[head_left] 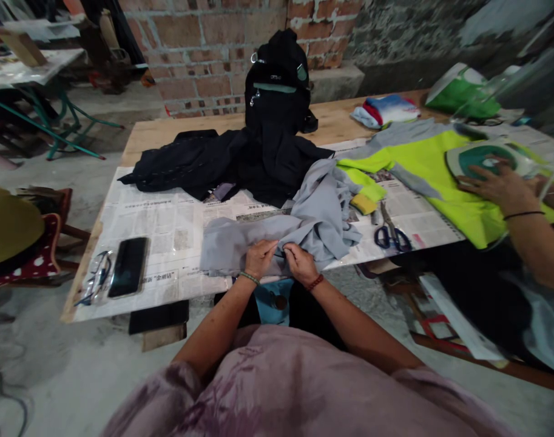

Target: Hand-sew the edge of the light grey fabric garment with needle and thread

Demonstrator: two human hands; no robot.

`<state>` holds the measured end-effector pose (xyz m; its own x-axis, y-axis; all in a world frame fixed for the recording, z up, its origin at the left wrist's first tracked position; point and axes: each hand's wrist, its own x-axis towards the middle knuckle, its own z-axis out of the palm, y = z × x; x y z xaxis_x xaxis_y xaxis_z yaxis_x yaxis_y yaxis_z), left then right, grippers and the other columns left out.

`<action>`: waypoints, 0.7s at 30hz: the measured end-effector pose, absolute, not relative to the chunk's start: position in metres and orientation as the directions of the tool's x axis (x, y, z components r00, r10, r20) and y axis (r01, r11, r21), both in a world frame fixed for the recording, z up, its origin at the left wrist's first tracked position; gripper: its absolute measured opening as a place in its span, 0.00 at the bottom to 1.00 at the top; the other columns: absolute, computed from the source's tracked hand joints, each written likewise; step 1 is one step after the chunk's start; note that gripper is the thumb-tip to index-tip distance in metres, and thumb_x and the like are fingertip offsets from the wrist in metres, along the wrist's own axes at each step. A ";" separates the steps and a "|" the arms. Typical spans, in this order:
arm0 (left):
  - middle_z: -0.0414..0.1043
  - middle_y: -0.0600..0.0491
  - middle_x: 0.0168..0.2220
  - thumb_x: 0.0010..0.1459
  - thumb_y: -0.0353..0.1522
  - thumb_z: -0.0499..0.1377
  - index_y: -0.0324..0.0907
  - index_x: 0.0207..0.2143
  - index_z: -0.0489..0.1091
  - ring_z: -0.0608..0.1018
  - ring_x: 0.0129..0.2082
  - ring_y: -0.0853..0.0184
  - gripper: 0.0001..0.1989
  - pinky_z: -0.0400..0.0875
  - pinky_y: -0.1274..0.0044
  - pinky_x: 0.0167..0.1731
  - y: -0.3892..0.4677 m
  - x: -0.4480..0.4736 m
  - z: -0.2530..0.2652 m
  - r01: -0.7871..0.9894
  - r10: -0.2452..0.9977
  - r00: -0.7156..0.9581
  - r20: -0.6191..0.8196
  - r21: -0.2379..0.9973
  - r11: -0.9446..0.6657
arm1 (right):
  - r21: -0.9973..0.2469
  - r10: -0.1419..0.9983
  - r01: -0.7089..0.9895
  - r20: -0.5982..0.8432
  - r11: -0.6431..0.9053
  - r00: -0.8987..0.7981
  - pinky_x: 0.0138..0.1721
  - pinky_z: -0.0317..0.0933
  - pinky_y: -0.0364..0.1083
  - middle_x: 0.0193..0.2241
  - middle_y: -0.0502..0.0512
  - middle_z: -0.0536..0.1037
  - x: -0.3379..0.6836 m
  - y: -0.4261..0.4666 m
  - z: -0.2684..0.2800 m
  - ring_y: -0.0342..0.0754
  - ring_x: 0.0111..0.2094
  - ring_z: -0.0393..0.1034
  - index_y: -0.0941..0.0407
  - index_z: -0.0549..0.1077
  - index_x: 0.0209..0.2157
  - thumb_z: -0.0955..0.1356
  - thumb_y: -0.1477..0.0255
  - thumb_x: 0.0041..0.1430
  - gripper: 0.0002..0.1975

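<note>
A grey garment (pixel 322 200) lies crumpled along the front edge of the table, its near part in front of me. My left hand (pixel 260 258) is closed, pinching the cloth at its near edge. Close beside it, my right hand (pixel 300 262) also pinches the cloth, and a small dark bit shows at its fingertips, too small to name. Dark-handled scissors (pixel 392 233) lie to the right of the garment, with a yellow pad-like piece (pixel 363 204) near them. Behind the grey garment a black garment (pixel 204 161) is spread out.
At right, a co-worker's hand (pixel 499 182) rests on a green and white iron (pixel 486 159) over a neon-yellow garment (pixel 422 158). A phone (pixel 129 267) and glasses (pixel 99 276) lie at left on newspaper (pixel 176 243). A black backpack (pixel 277 91) stands at the back.
</note>
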<state>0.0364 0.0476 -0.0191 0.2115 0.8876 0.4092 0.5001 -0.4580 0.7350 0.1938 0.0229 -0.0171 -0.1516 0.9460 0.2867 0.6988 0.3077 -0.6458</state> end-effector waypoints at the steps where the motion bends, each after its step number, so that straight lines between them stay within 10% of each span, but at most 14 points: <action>1: 0.75 0.49 0.33 0.59 0.32 0.52 0.41 0.39 0.74 0.75 0.34 0.68 0.11 0.70 0.75 0.37 0.047 0.036 -0.019 0.513 0.888 0.218 0.404 0.727 -0.457 | -0.647 0.947 0.699 0.284 0.303 -0.148 0.37 0.60 0.43 0.33 0.55 0.75 0.193 0.023 -0.017 0.47 0.35 0.70 0.54 0.68 0.37 0.56 0.68 0.62 0.12; 21: 0.72 0.48 0.33 0.59 0.26 0.47 0.39 0.43 0.70 0.74 0.36 0.65 0.15 0.69 0.74 0.39 0.044 0.039 -0.017 0.749 0.838 0.456 0.300 0.379 -0.544 | -0.644 0.974 0.742 0.220 0.187 -0.054 0.33 0.58 0.42 0.29 0.55 0.74 0.183 0.026 -0.014 0.46 0.31 0.67 0.56 0.69 0.35 0.56 0.70 0.59 0.13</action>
<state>0.0394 0.0436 -0.0168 0.4561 0.8377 0.3003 0.7490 -0.5436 0.3788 0.1828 0.0257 -0.0145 -0.0537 0.9739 0.2205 0.7422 0.1867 -0.6437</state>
